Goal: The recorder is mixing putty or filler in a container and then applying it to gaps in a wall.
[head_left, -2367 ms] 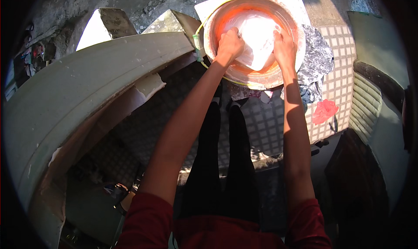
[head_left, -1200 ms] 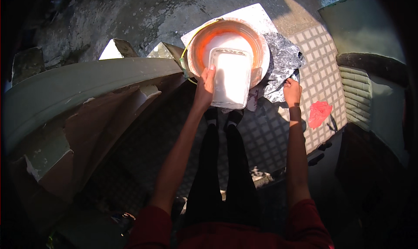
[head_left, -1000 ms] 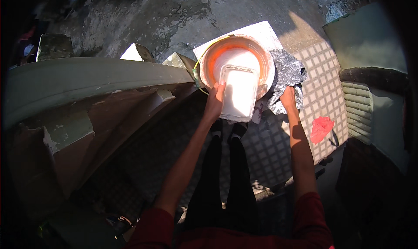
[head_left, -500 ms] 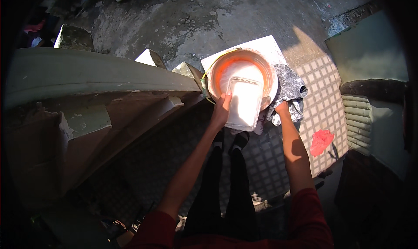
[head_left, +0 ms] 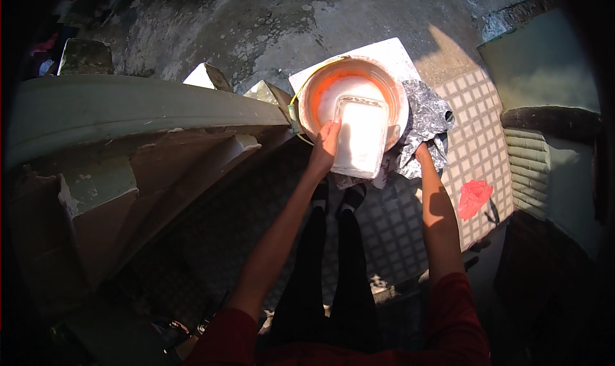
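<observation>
My left hand (head_left: 327, 142) grips the left edge of a white rectangular tray (head_left: 361, 135) with a white coating, which lies over the front part of a round bucket (head_left: 314, 84). The bucket has an orange inner wall, white material inside and a yellow handle at its left. My right hand (head_left: 422, 151) reaches into crumpled grey mottled material (head_left: 419, 110), like cloth or plastic, beside the bucket; its fingers are mostly hidden there. The bucket stands on a white square board (head_left: 387, 51).
A curved pale green ledge (head_left: 154, 103) with stepped undersides runs along the left. Green structures (head_left: 538, 58) stand at the right. A red plastic bag (head_left: 475, 198) lies on checked tiles (head_left: 477, 129). Rough concrete (head_left: 243, 26) lies beyond, and my feet (head_left: 352, 198) are below the bucket.
Both hands were inside the bucket at first. Since then the tray has come over its front rim in my left hand, and my right hand has moved right, into the crumpled grey material.
</observation>
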`<action>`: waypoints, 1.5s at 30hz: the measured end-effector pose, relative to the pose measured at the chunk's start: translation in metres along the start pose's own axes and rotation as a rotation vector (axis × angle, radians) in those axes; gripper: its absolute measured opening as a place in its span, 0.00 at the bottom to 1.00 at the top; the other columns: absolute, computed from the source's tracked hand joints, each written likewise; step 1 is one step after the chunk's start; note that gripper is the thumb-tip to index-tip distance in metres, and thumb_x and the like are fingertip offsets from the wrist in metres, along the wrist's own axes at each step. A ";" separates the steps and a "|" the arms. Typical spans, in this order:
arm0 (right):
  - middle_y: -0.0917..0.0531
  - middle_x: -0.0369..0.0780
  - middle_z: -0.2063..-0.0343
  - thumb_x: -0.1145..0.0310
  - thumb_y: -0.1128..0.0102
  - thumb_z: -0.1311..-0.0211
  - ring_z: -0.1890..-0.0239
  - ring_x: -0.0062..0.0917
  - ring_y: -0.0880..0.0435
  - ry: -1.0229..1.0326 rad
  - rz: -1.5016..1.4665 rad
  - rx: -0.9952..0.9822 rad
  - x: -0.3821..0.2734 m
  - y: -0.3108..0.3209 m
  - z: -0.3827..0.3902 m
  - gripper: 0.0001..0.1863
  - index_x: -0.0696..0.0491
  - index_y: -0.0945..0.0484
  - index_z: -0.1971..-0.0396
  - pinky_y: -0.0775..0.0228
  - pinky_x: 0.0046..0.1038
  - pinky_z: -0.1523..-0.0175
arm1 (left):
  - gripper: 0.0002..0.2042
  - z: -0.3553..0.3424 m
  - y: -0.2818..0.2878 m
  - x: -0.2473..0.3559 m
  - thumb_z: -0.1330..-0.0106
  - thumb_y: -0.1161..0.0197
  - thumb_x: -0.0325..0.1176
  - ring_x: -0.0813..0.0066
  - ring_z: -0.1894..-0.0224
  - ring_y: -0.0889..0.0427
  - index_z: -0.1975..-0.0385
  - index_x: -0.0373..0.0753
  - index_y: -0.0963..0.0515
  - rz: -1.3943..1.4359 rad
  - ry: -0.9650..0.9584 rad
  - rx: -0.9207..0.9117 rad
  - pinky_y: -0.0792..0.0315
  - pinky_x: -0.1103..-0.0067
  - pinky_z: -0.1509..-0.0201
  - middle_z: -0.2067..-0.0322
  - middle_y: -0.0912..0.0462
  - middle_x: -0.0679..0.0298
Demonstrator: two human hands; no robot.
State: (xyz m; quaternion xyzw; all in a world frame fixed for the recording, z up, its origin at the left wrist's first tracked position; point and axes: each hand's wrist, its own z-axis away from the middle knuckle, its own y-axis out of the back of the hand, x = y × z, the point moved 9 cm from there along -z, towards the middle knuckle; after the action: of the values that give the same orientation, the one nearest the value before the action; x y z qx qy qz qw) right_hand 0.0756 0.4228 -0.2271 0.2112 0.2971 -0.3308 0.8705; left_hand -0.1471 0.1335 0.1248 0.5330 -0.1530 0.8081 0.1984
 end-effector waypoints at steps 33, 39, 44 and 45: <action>0.25 0.31 0.81 0.55 0.38 0.41 0.82 0.17 0.29 0.132 -0.065 0.178 -0.249 0.023 0.236 0.15 0.53 0.21 0.74 0.38 0.23 0.77 | 0.37 -0.027 -0.024 -0.020 0.29 0.53 0.59 0.65 0.38 0.32 0.39 0.25 0.35 -0.080 0.141 -0.033 0.42 0.76 0.34 0.43 0.27 0.48; 0.16 0.37 0.73 0.59 0.40 0.39 0.74 0.22 0.20 0.498 0.136 -0.164 -0.325 -0.107 0.264 0.17 0.60 0.18 0.65 0.29 0.26 0.68 | 0.29 -0.041 -0.022 -0.022 0.27 0.57 0.57 0.69 0.62 0.26 0.62 0.30 0.27 -0.088 0.022 0.031 0.33 0.75 0.53 0.70 0.24 0.56; 0.18 0.56 0.73 0.60 0.40 0.42 0.66 0.48 0.16 0.814 0.678 0.009 -0.339 -0.154 0.275 0.19 0.64 0.20 0.64 0.27 0.41 0.59 | 0.30 -0.045 -0.016 -0.025 0.26 0.58 0.56 0.69 0.55 0.26 0.54 0.29 0.27 -0.080 0.054 0.015 0.35 0.75 0.46 0.60 0.22 0.55; 0.18 0.56 0.73 0.61 0.40 0.42 0.65 0.49 0.16 0.856 0.704 0.018 -0.337 -0.154 0.274 0.19 0.64 0.20 0.64 0.27 0.42 0.58 | 0.31 -0.043 -0.020 -0.025 0.25 0.58 0.55 0.70 0.48 0.27 0.46 0.28 0.28 -0.136 0.100 -0.033 0.38 0.77 0.40 0.52 0.22 0.55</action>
State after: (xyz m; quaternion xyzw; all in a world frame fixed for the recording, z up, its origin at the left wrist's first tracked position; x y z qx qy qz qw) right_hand -0.1334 0.3133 0.1692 0.4205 0.5331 0.0930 0.7282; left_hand -0.1634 0.1671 0.0862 0.4978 -0.1196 0.8158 0.2692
